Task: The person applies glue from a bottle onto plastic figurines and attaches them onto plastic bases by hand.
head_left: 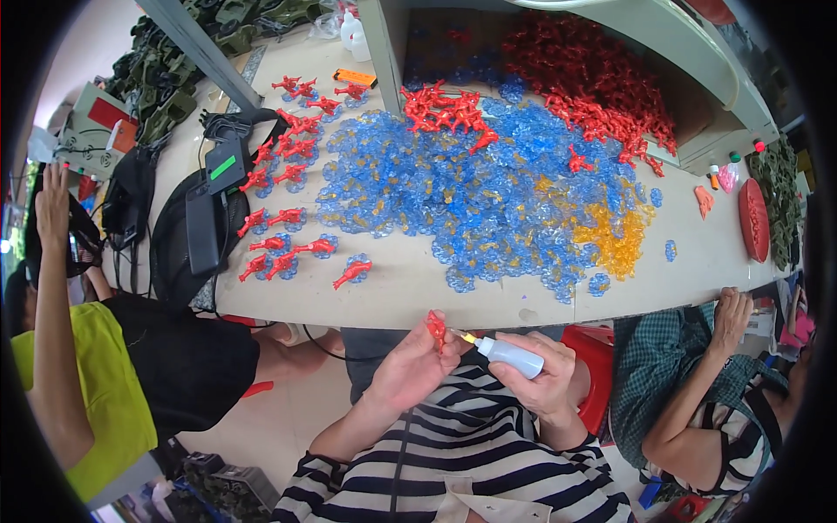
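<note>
Between the fingers of my left hand [407, 369] is a small red plastic figure [436, 326], held upright just off the table's front edge. My right hand [546, 381] grips a white squeeze bottle [511, 356], tilted so that its yellow-collared nozzle points at the figure. Whether the tip touches the red plastic is too small to tell. Beyond my hands, a broad heap of clear blue plastic pieces [488, 213] covers the middle of the table. Several red figures on blue bases [352, 272] stand in loose rows to the left.
Loose red figures [567, 87] fill a grey shelf box at the back. Yellow pieces [615, 240] lie at the heap's right. A black adapter and cables [206, 228] sit at the left. A red dish [753, 220] is far right. Co-workers sit on both sides.
</note>
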The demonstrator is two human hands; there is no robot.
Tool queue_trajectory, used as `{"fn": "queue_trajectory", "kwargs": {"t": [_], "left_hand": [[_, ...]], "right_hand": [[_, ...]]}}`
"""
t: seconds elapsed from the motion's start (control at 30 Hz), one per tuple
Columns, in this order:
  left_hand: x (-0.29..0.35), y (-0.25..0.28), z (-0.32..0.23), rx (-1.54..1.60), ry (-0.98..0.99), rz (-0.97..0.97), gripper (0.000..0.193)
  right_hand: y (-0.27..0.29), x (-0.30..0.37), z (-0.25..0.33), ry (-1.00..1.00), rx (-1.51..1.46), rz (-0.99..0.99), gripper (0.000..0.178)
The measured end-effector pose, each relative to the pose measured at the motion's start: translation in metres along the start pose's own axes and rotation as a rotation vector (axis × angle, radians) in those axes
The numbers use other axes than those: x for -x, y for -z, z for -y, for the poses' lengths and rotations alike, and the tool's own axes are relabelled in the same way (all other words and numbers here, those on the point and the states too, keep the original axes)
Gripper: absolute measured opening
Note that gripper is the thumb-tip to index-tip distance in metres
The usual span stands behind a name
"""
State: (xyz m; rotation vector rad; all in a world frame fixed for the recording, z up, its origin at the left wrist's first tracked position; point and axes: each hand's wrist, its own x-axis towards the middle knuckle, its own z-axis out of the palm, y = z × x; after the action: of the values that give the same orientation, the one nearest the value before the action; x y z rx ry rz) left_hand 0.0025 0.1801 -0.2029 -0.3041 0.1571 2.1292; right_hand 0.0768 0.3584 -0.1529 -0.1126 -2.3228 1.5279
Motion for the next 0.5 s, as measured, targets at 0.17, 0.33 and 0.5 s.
{"fn": "queue_trajectory", "kwargs": {"t": [0.17,0.33,0.5], "left_hand": [[0.0004,-0.0011,0.0002,-0.010,-0.017,-0.029,0.024],[-0.0012,-0.0012,-0.0003,-0.018,-0.013,-0.006,0.025],[-0.0015,-0.0049,0.0007,-0.034,-0.017,-0.024,0.026]], "right_hand": [[-0.0062,-0.0039,-0.0022,0.002,-0.035,-0.009,0.031],[-0.0059,-0.0039,-0.0033,-0.039,-0.023,0.017,0.030],[-0.0038,-0.0034,-0.0019,-0.031,-0.055,-0.020,0.030]]}}
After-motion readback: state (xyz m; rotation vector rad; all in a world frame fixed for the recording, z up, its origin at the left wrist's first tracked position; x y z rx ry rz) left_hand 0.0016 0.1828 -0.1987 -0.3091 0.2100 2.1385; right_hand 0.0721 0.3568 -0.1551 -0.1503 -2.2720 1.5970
